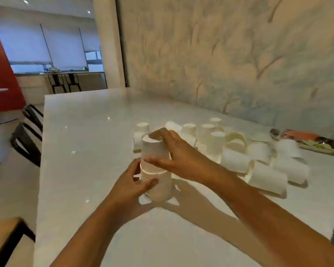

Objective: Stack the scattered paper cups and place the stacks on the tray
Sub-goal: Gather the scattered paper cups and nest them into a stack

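Item: stack of paper cups (pixel 158 182), upside down on the white table (pixel 81 151), near its front edge. Left hand (pixel 131 187) curled round the lower stack, apparently to steady it. Right hand (pixel 174 149) grips the top cup (pixel 154 149), thumb at its rim and fingers over its base, seemingly pressing it home. Loose cups (pixel 258 166): several upright or tipped over just beyond, to the right. Tray (pixel 312 143): far right, patterned, well apart from the stack.
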Motion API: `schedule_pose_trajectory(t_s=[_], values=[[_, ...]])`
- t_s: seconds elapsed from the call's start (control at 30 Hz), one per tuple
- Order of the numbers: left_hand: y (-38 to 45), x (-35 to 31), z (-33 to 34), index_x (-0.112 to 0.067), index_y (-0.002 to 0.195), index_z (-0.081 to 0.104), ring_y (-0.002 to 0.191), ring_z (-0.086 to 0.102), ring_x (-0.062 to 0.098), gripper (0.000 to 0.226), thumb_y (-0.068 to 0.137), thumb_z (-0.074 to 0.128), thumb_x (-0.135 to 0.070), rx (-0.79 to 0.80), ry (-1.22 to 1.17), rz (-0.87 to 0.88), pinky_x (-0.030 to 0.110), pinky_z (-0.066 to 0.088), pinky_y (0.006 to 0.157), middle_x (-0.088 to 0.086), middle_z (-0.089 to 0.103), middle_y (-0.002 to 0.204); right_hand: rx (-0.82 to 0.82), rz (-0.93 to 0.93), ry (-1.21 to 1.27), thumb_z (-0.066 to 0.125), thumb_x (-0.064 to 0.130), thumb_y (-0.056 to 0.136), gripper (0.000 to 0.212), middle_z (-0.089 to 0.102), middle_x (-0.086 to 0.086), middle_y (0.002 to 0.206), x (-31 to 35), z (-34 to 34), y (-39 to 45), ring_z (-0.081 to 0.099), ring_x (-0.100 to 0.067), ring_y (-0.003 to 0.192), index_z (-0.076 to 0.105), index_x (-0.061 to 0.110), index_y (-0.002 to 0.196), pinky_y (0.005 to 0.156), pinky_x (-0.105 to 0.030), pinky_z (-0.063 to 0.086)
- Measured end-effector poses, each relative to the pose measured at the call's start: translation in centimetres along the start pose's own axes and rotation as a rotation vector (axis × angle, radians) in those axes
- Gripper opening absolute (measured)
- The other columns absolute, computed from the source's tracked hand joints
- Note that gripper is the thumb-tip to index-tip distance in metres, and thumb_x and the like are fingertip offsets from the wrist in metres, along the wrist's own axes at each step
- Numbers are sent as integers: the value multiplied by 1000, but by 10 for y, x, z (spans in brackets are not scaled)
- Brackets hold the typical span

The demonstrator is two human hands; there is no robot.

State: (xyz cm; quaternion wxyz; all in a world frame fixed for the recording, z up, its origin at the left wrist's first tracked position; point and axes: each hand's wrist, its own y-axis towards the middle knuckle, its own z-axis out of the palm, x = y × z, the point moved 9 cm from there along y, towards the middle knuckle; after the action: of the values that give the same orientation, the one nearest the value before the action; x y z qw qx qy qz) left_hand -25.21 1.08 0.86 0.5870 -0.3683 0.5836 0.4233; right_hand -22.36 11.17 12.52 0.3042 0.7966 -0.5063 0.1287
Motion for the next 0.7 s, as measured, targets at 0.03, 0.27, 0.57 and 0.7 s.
schedule_pose_trajectory(t_s=[0.03,0.27,0.57,0.7], values=[[0,0,0,-49,113,51,108,51,23,73,49,85,-45,6,-18,-7,39,58,66,-15,58,109,71,9,46,59,49,83,60,39,4,140,-5,-2,-6,45,-11,117,31,34,134,85,-16,37],[3,-8,-7,-60,105,47,103,55,9,57,56,76,-56,-28,216,93,32,55,79,-26,57,106,-136,350,-16,54,68,61,81,44,12,123,-100,-80,-72,46,-8,107,27,43,134,86,-27,39],[0,-5,5,-59,101,51,101,55,14,58,52,81,-50,49,92,71,13,51,51,-22,57,107,-93,738,-211,71,40,74,88,55,-8,116,-192,-95,-154,56,-27,102,21,20,144,87,-36,47],[0,-3,8,-61,101,49,99,55,11,62,47,80,-56,53,131,75,18,52,56,-31,59,97,3,683,-350,73,35,72,76,49,9,95,-180,-88,-168,50,-8,78,27,26,132,65,-21,39]])
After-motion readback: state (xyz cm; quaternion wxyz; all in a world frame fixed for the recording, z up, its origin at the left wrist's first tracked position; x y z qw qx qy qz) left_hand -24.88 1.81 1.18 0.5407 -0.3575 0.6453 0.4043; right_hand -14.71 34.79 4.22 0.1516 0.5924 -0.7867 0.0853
